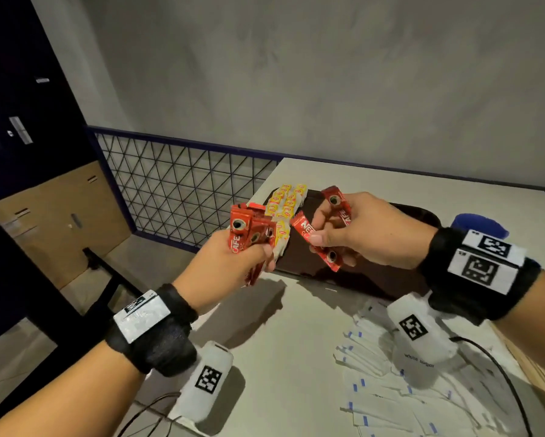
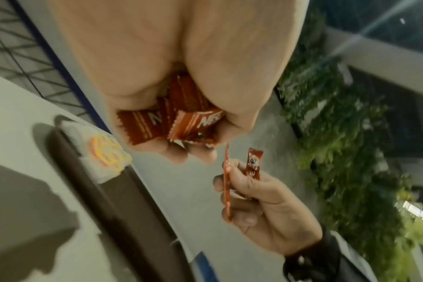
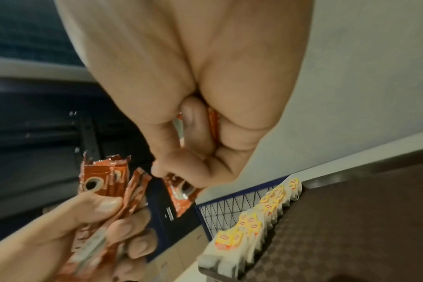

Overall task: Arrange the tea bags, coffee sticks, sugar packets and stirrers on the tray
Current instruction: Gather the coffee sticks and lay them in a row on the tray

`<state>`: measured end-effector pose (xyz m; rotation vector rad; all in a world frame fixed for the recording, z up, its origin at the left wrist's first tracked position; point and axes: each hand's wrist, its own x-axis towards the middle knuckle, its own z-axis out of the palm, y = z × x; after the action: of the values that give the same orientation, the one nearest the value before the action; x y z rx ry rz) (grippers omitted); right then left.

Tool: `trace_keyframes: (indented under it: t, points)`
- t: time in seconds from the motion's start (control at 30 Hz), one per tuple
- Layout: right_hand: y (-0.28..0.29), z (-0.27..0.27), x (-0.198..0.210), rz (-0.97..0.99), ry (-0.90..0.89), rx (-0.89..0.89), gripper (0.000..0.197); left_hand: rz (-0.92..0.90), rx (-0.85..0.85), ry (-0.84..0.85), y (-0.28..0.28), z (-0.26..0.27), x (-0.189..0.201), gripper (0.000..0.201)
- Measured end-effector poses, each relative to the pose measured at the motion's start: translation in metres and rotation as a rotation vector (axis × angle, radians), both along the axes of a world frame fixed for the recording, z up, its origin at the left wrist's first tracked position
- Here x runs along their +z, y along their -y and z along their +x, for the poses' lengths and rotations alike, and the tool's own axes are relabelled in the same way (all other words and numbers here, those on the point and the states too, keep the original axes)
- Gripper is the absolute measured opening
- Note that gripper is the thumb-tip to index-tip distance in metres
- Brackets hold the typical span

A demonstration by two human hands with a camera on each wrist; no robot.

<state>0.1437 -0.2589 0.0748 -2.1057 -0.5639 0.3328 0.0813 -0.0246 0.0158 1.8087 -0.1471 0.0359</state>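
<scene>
Nearest the camera, along the bottom of the head view, the white sugar packets (image 1: 400, 386) lie fanned out on the pale counter (image 1: 299, 357) at lower right, partly under the right wrist's white camera unit. Above them, at mid-frame, both hands hover over the near edge of the dark tray (image 1: 299, 257). The left hand (image 1: 233, 263) at centre left has its grip closed round a bundle of red coffee sticks (image 1: 249, 230), fingers and thumb curled tight about them, the sticks' printed ends fanning upward. The right hand (image 1: 368, 231) at centre right is also closed: thumb and fingers pinch two red sticks (image 1: 316, 244), one jutting up, one slanting down toward the tray. The two hands are near each other but apart. Behind the left hand, the yellow-tagged tea bags (image 1: 285, 205) sit in rows along the tray's left end; the right wrist view shows them standing close-packed against the tray rim (image 3: 350, 219).
</scene>
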Motion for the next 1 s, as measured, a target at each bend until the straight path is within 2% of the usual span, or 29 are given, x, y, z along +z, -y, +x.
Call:
trace_keyframes:
  t: [0.07,0.13,0.2,0.33,0.37,0.43,0.5,0.57,0.63,0.73,0.8,0.9,1.0]
  points:
    - [0.007,0.000,0.002,0.149,-0.082,-0.021,0.019,-0.274,-0.003,-0.016,0.015,0.013,0.005,0.033]
    - [0.011,0.001,0.003,0.283,-0.157,-0.058,0.025,-0.415,-0.061,-0.008,0.033,0.023,0.008,0.021]
    - [0.014,0.001,0.003,0.357,-0.183,-0.080,0.021,-0.414,-0.101,0.049,0.050,0.034,0.009,0.011]
    - [0.025,0.010,-0.002,0.381,-0.158,-0.141,0.021,-0.438,-0.184,0.040,0.071,0.056,0.002,0.049]
    - [0.028,0.012,-0.004,0.361,-0.136,-0.162,0.018,-0.449,-0.189,0.022,0.073,0.060,0.000,0.049]
    - [0.031,0.013,-0.008,0.303,-0.096,-0.205,0.012,-0.454,-0.163,-0.004,0.078,0.067,-0.005,0.036]
    - [0.031,0.015,-0.012,0.223,-0.091,-0.244,0.019,-0.540,-0.119,-0.008,0.082,0.073,-0.011,0.029]
    - [0.031,0.018,-0.016,0.196,-0.139,-0.286,0.033,-0.625,-0.052,0.004,0.084,0.079,-0.015,0.033]
    - [0.029,0.022,-0.018,0.294,-0.254,-0.306,0.029,-0.666,0.001,0.021,0.085,0.084,-0.017,0.035]
    - [0.023,0.026,-0.019,0.559,-0.452,-0.379,0.031,-0.656,-0.004,-0.007,0.083,0.089,-0.020,0.019]
    - [0.018,0.032,-0.026,0.577,-0.364,-0.447,0.033,-0.638,-0.035,-0.036,0.082,0.091,-0.024,0.010]
    - [0.011,0.040,-0.036,0.449,-0.123,-0.449,0.040,-0.662,-0.058,-0.077,0.085,0.092,-0.032,0.029]
    - [0.009,0.044,-0.035,0.527,-0.198,-0.360,0.032,-0.645,-0.066,-0.041,0.087,0.092,-0.042,0.042]
